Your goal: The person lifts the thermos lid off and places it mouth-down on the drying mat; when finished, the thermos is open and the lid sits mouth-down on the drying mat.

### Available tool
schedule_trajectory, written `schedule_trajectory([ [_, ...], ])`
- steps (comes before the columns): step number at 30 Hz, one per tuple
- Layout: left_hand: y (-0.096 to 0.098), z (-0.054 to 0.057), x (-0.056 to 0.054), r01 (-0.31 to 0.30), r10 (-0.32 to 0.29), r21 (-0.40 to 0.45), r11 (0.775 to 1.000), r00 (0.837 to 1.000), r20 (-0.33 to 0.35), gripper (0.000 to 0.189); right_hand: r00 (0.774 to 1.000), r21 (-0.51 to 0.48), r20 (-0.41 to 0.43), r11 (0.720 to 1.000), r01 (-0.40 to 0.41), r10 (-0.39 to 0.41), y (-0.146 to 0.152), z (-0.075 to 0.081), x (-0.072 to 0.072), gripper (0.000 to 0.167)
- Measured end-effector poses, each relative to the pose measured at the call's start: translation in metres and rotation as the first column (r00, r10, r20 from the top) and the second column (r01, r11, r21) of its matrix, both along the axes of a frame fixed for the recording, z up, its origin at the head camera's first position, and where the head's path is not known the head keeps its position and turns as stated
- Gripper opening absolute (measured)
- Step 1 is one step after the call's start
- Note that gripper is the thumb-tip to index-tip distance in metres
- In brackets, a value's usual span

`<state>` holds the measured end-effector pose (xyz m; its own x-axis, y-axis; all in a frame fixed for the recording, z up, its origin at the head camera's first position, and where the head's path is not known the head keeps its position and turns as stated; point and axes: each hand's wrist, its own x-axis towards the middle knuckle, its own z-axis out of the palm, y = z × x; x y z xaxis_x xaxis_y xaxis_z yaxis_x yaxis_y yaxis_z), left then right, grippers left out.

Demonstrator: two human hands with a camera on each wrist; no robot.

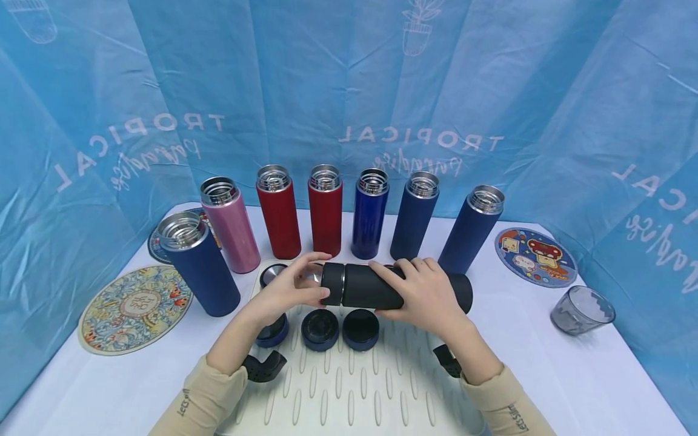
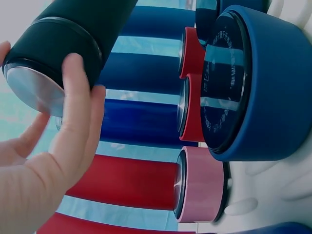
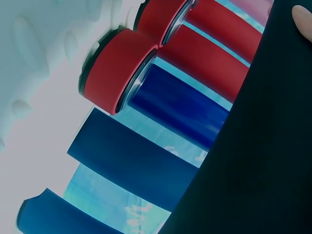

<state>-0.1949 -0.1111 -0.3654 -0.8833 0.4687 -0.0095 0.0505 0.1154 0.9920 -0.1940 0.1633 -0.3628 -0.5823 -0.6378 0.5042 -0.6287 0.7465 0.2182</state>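
A black thermos bottle (image 1: 372, 287) is held on its side above the pale ridged tray (image 1: 338, 396). My right hand (image 1: 428, 297) grips its body from above. At the left end, the fingers of my left hand (image 1: 286, 287) curl round the black lid (image 1: 332, 283), which sits on the bottle's mouth. In the left wrist view the silver top of that lid (image 2: 35, 87) shows between thumb and fingers. Below the bottle, dark blue lids (image 1: 320, 330) lie on the tray. A pink lid (image 2: 202, 185) and red lids (image 3: 119, 70) also show in the wrist views.
Lidless bottles stand in an arc behind: navy (image 1: 202, 269), pink (image 1: 231, 230), two red (image 1: 279, 221), bright blue (image 1: 371, 221) and more navy (image 1: 469, 233). Round mats (image 1: 136, 309) lie on both sides. A smoky glass cup (image 1: 580, 312) is at the right, and a blue curtain (image 1: 305, 79) hangs behind.
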Motion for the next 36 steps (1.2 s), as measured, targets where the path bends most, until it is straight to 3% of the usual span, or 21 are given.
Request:
schedule_trajectory([
  [4, 0.0003, -0.0008, -0.0003, -0.008, 0.008, -0.016, 1.0, 0.999, 0.036, 0.065, 1.0, -0.001, -0.006, 1.0, -0.004, 0.004, -0.0003, 0.0007, 0.0006, 0.083],
  [10, 0.0008, -0.0004, 0.0008, 0.032, -0.033, -0.018, 0.999, 0.997, -0.065, 0.081, 1.0, -0.007, -0.024, 1.0, -0.004, 0.004, 0.0001, 0.0016, 0.0014, 0.085],
  [17, 0.0005, 0.0006, 0.0019, 0.016, -0.022, -0.045, 0.999, 0.99, -0.139, 0.065, 1.0, -0.018, -0.01, 1.0, -0.006, 0.005, -0.0002, 0.0012, 0.0027, 0.084],
  [24, 0.0022, 0.0, 0.0009, -0.005, 0.004, -0.046, 0.999, 1.0, -0.026, 0.058, 0.999, -0.025, -0.033, 1.0, -0.016, 0.016, -0.0001, 0.0012, 0.0034, 0.084],
  [29, 0.0036, -0.0002, 0.0008, -0.017, 0.018, -0.075, 0.997, 1.0, 0.011, 0.061, 1.0, -0.022, -0.016, 1.0, -0.007, 0.006, 0.0003, 0.0012, 0.0037, 0.083],
  [36, 0.0026, -0.0003, 0.0025, 0.024, -0.034, -0.097, 0.995, 0.994, -0.103, 0.081, 1.0, -0.014, 0.006, 1.0, 0.019, -0.019, 0.0016, 0.0018, 0.0041, 0.084],
])
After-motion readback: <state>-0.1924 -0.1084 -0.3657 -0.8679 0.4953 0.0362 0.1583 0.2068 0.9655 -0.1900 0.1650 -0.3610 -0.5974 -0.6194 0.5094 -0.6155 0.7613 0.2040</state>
